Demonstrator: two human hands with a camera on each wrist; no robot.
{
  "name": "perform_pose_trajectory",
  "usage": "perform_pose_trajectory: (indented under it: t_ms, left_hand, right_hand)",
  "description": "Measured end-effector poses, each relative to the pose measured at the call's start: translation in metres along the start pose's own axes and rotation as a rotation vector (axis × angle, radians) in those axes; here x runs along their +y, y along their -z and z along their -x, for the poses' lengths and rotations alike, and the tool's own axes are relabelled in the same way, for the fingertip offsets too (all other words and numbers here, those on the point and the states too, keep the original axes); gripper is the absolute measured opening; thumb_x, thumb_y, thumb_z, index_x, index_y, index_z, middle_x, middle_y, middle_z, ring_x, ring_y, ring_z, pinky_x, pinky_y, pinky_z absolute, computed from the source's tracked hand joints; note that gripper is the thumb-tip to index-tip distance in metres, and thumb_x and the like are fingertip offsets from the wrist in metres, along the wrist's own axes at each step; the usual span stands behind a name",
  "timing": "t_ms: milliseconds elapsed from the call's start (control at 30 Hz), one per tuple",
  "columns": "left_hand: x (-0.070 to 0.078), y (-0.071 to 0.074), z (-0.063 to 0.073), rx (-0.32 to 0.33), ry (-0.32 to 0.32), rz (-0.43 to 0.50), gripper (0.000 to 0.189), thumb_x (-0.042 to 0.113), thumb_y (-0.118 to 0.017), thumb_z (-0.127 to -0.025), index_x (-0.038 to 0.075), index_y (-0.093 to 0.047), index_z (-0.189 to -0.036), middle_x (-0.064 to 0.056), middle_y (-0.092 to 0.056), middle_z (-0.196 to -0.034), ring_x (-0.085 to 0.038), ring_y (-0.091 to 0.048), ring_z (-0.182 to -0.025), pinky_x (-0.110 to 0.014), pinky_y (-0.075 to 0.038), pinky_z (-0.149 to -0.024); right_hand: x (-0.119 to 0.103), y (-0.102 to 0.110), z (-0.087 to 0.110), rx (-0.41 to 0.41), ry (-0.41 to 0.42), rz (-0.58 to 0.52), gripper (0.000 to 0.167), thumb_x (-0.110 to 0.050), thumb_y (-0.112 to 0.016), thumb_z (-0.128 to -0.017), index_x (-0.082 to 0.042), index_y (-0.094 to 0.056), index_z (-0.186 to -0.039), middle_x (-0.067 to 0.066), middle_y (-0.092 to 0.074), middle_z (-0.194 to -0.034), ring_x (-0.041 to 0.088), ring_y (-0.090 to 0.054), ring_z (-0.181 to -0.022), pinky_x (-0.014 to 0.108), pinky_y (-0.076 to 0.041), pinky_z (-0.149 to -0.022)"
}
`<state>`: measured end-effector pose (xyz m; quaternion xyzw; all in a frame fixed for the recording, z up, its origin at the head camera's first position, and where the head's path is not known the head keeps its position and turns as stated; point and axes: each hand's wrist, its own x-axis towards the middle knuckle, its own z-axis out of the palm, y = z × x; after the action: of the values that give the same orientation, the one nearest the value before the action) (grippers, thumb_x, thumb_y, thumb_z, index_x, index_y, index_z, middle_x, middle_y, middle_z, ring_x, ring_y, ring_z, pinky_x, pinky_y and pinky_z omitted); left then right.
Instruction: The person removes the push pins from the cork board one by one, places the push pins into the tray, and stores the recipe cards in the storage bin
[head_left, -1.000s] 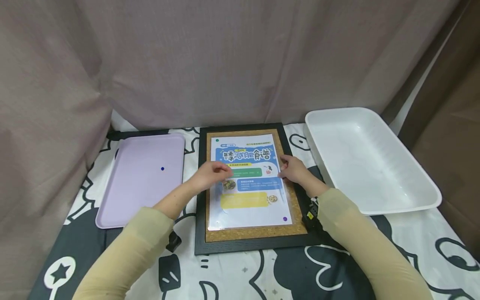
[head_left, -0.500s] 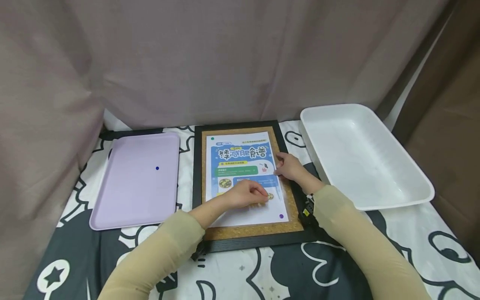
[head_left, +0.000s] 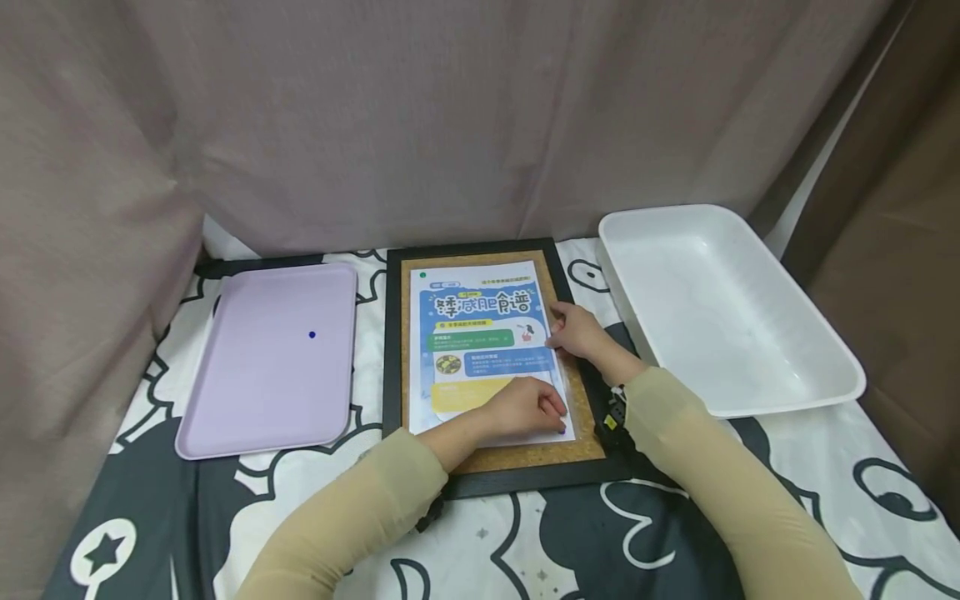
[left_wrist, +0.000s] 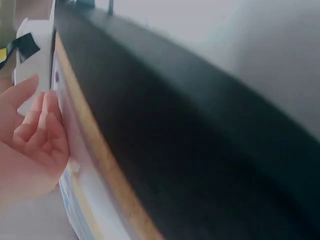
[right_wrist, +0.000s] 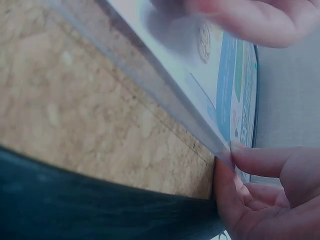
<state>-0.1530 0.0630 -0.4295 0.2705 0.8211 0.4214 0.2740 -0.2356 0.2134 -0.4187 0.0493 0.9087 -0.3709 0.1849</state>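
Note:
A laminated poster [head_left: 457,400] with blue, green and yellow blocks lies over a black-framed cork board [head_left: 581,417]. My right hand [head_left: 581,331] pinches the poster's right edge between thumb and fingers; in the right wrist view that plastic edge [right_wrist: 192,112] is lifted off the cork. Low over the poster's bottom right is my left hand [head_left: 525,410], its fingertips right at a purple pin [head_left: 562,431]. The left wrist view has its thumb apart from its loosely bent fingers [left_wrist: 47,117], nothing between them. A green pin [head_left: 423,275] sits at the poster's top left corner.
Left of the board lies a lilac tray [head_left: 262,367] with one dark blue pin [head_left: 312,335] on it. To the right stands a deep white tub [head_left: 735,308]. A patterned cloth [head_left: 465,550] covers the table, and a grey-brown curtain [head_left: 375,125] hangs behind.
My left hand has moved right and down across the poster, from its left side to the purple pin. My right hand keeps its hold on the poster's edge. The view has shifted slightly.

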Motion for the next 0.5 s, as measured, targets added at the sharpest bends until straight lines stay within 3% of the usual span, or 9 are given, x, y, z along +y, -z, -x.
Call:
perform_pose_trajectory:
  t_ms: [200,500]
  left_hand:
    - [0.003,-0.009,-0.001,0.036,-0.010,-0.268,0.007,0.021,-0.071,-0.080,0.015,-0.071,-0.085,0.009,-0.063,-0.068,0.002,-0.051,-0.061,-0.012,-0.039,-0.058]
    - [0.008,-0.015,0.000,0.076,0.004,-0.424,0.008,0.023,-0.069,-0.082,0.018,-0.067,-0.076,0.009,-0.058,-0.066,-0.001,-0.049,-0.064,-0.014,-0.037,-0.055]
  right_hand:
    - [-0.001,0.000,0.001,-0.005,-0.015,0.003,0.073,0.002,-0.063,-0.082,0.004,-0.025,-0.144,0.010,-0.050,-0.087,0.010,-0.053,-0.059,0.020,-0.049,-0.054]
    - [-0.001,-0.001,0.001,-0.007,-0.028,0.009,0.073,0.001,-0.063,-0.082,0.002,-0.025,-0.145,0.011,-0.051,-0.089,0.011,-0.053,-0.061,0.020,-0.048,-0.055]
